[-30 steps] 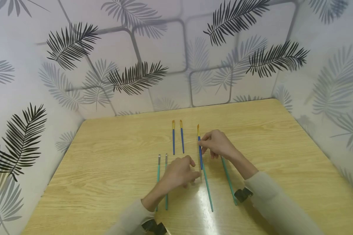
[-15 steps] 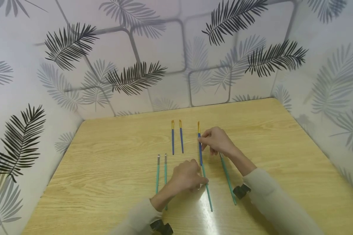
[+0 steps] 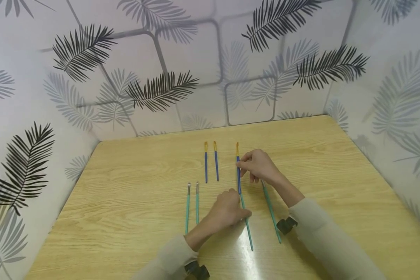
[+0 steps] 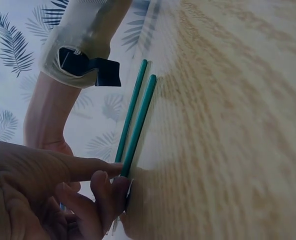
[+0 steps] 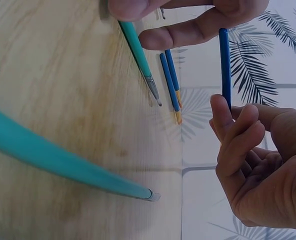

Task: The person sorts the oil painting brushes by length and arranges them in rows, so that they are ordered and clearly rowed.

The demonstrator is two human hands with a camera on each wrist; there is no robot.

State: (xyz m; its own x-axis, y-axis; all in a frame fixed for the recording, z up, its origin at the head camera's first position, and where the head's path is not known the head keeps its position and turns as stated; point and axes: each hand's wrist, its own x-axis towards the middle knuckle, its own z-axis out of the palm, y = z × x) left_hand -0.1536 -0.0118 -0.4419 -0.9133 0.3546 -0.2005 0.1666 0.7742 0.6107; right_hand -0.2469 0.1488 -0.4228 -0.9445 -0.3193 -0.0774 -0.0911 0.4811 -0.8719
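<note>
My right hand [image 3: 260, 165] pinches a blue paintbrush [image 3: 238, 175] with a yellow ferrule between thumb and fingertips. In the right wrist view the lower end of that blue paintbrush [image 5: 225, 65] sticks up clear of the table. The left hand [image 3: 225, 210] has thumb and fingers around a teal paintbrush [image 3: 249, 235] that lies on the table. Thumb and fingertips meet it from both sides in the left wrist view, where that teal paintbrush [image 4: 138, 127] is partly hidden by the fingers. A second teal paintbrush [image 3: 272, 214] lies under the right forearm, its tip near the right hand.
Two blue paintbrushes [image 3: 206, 167] lie side by side farther back on the wooden table [image 3: 133, 186]. Two teal paintbrushes [image 3: 188, 208] lie left of the left hand, their lower parts covered by the forearm. A leaf-patterned wall [image 3: 196, 58] borders the table's far edge.
The left hand has moved right and taken hold of the teal paintbrush beside it. My right hand has shifted slightly away from me with the blue paintbrush.
</note>
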